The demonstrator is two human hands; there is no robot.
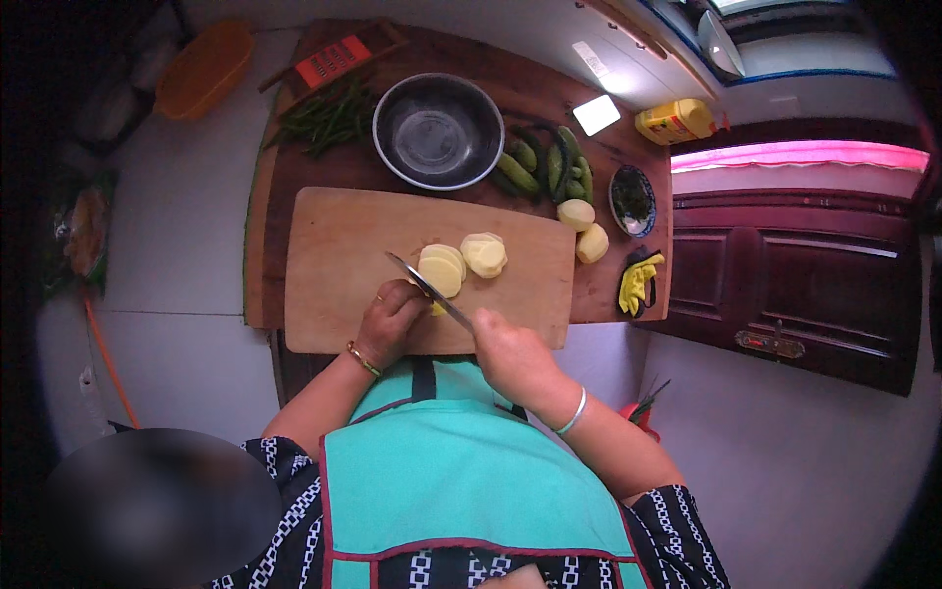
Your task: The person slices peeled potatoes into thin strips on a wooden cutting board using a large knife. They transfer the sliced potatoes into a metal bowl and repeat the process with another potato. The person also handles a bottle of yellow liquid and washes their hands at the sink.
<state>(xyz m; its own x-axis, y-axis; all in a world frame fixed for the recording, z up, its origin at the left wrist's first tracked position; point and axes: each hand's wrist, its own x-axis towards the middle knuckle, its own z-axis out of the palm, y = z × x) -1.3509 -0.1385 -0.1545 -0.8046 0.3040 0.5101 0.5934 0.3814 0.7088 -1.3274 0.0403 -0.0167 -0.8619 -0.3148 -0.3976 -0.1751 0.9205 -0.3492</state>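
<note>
My right hand (512, 358) is closed round the handle of a kitchen knife (432, 292), whose blade slants up and left over the wooden cutting board (339, 250). Close against the blade, my left hand (390, 316) has its fingers curled down on a piece of potato (438, 308), mostly hidden by the fingers and the knife. Just beyond the blade lies a fanned stack of potato slices (442, 271). To its right sits a second pile of potato slices (485, 254). Two whole peeled potatoes (576, 214) rest on the table right of the board.
Behind the board stands a metal bowl (432, 142), with green beans (332, 115) to its left and cucumbers (551, 165) to its right. An orange-framed grater (332, 62), a small dish (632, 200), a yellow bottle (677, 122) and a yellow-and-black glove (640, 283) lie near the table's edges.
</note>
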